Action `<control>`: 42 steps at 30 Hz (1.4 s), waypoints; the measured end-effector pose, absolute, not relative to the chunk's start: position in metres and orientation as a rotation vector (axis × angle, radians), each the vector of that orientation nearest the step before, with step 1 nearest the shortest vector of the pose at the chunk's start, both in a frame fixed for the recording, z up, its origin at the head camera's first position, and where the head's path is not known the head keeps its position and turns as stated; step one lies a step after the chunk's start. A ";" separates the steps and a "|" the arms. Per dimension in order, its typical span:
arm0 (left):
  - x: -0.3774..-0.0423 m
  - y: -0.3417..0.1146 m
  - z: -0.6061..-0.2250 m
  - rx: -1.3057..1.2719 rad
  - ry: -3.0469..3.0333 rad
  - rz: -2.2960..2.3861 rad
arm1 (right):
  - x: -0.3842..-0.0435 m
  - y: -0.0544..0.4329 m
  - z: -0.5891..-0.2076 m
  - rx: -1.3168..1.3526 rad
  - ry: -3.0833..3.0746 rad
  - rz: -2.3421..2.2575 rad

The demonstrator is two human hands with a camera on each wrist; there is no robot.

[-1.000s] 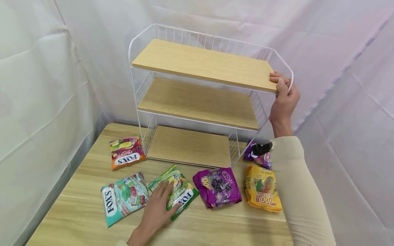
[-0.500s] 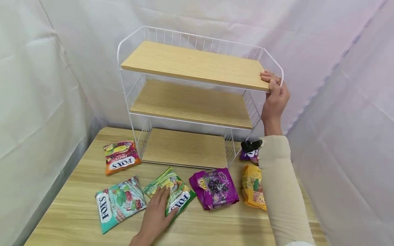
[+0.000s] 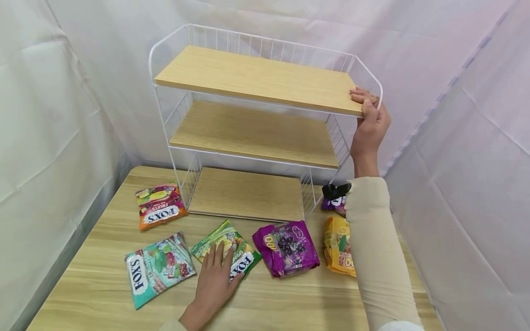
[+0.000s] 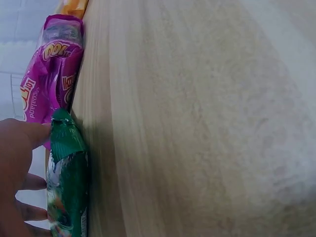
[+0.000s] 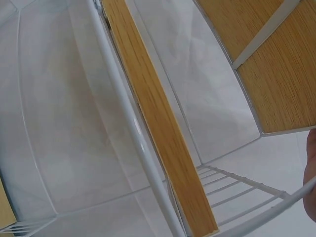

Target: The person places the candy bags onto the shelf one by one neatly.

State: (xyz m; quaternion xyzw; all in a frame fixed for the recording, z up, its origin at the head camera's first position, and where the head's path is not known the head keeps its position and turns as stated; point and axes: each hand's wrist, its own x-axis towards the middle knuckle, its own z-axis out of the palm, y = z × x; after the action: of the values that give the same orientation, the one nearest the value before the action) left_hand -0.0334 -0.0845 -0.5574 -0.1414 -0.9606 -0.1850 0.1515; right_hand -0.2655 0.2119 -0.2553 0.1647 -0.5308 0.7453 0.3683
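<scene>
Bags (image 3: 245, 253) look glossy plastic, shelves (image 3: 256, 76) smooth wood, the frame (image 5: 142, 143) painted metal.

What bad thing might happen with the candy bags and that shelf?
The white wire rack with wooden shelves might tip or slide if the right hand, holding its top corner, pulls. Sliding forward, it might bump the shiny purple plastic candy bag lying just in front. The left hand, resting on the rectangular green plastic candy bag, might squash it.

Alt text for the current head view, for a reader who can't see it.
A left hand rests on a green packet on a wooden table, while the right hand grips a three-shelf rack by the right end of its top board. Five other packets lie nearby.
</scene>
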 end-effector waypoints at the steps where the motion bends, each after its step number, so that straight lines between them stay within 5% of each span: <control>1: -0.034 -0.085 -0.558 -0.412 -2.760 -0.518 | -0.266 0.212 -0.255 0.423 -1.363 1.914; 19: -0.034 -0.097 -0.561 -0.523 -2.845 -0.438 | -0.263 0.205 -0.257 0.437 -1.354 1.927; 34: -0.055 -0.123 -0.549 -0.854 -2.942 -0.437 | -0.262 0.205 -0.260 0.436 -1.378 1.926; 42: -0.052 -0.119 -0.546 -0.676 -2.908 -0.441 | -0.262 0.205 -0.262 0.441 -1.397 1.903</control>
State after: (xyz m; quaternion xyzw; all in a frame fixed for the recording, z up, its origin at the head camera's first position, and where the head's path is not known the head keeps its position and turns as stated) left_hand -0.0524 -0.1190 -0.5461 -0.2235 -0.9618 -0.1458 0.0620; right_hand -0.2625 0.2051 -0.2616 0.1713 -0.5422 0.7388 0.3616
